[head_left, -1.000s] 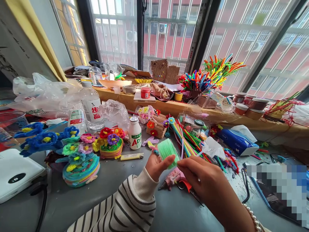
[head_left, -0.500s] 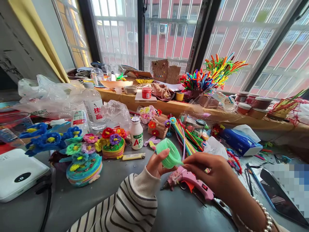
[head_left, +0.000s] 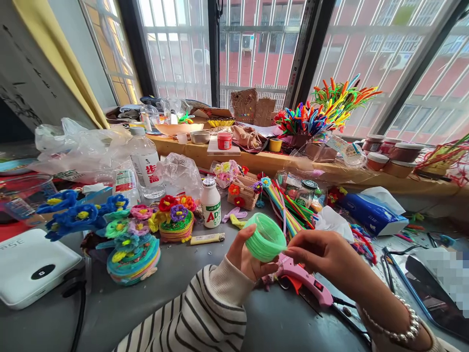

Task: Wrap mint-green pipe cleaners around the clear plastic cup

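A second ago the green coil (head_left: 266, 240) showed mostly its side; now it tips, its hollow facing up, held above the table (head_left: 280, 325) near the glue gun (head_left: 308, 279). The left hand (head_left: 249, 259) clasps it, thumb against fingers; the right hand (head_left: 326, 252) pinches its edge. The white bottle (head_left: 210, 204) reads "AD", the water bottle (head_left: 144, 168) a red "步高".

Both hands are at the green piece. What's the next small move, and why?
Probably a gentle pull by the right hand along the rim: its thumb and finger seem to pinch the hollow green piece at its edge, while the left hand holds the opposite side.
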Motion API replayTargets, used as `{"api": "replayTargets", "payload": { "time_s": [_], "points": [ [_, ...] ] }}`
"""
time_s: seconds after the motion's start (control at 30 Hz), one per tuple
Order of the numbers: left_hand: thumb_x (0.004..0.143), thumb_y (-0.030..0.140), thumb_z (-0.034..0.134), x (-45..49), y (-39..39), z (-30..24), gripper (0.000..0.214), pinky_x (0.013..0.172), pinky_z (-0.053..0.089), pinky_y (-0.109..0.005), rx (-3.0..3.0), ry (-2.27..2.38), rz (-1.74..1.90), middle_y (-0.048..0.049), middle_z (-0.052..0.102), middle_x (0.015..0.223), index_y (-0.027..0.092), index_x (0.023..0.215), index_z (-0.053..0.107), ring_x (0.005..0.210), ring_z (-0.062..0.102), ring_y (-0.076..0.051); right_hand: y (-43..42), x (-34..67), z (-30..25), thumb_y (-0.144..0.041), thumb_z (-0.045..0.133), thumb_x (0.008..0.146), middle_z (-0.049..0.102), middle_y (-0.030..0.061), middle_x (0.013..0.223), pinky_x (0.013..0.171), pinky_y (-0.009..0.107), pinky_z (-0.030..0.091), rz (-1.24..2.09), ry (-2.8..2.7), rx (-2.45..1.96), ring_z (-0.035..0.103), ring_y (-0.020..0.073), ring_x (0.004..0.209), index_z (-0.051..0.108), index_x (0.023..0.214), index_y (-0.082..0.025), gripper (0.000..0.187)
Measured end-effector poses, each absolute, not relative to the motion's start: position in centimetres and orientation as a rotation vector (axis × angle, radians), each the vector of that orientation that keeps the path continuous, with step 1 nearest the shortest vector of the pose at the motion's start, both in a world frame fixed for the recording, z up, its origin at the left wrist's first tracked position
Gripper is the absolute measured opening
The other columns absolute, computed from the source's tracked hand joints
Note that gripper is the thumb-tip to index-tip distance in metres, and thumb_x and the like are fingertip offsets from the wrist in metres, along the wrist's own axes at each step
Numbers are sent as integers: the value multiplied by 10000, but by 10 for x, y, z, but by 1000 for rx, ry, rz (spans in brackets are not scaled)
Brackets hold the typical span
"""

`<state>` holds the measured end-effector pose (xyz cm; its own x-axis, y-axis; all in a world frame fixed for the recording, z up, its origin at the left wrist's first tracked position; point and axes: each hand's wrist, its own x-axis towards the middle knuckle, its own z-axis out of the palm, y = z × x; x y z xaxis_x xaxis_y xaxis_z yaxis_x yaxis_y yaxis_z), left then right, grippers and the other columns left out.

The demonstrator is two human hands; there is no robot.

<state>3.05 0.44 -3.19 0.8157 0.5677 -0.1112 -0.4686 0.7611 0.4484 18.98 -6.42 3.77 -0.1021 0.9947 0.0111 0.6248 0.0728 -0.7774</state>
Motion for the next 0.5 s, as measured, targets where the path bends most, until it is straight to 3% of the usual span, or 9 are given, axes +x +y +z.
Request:
{"api": "replayTargets", "payload": {
  "time_s": [0.4,0.5],
  "points": [
    [630,486,610,33,3,-36,476,591,518,-270,388,86,419,-104,691,778,93,899,595,648,661,-197,-64,193,36,-467,589,692,587,-14,537,458,184,358,698,-1793,-1655,466,84,487,590,583,-169,317],
    [645,512,582,34,3,-38,542,576,525,-270,428,41,397,-113,693,768,73,963,588,638,663,-199,-68,193,39,-468,595,687,592,-14,541,470,185,377,674,-1807,-1653,495,92,498,590,585,-175,310]
  ]
}}
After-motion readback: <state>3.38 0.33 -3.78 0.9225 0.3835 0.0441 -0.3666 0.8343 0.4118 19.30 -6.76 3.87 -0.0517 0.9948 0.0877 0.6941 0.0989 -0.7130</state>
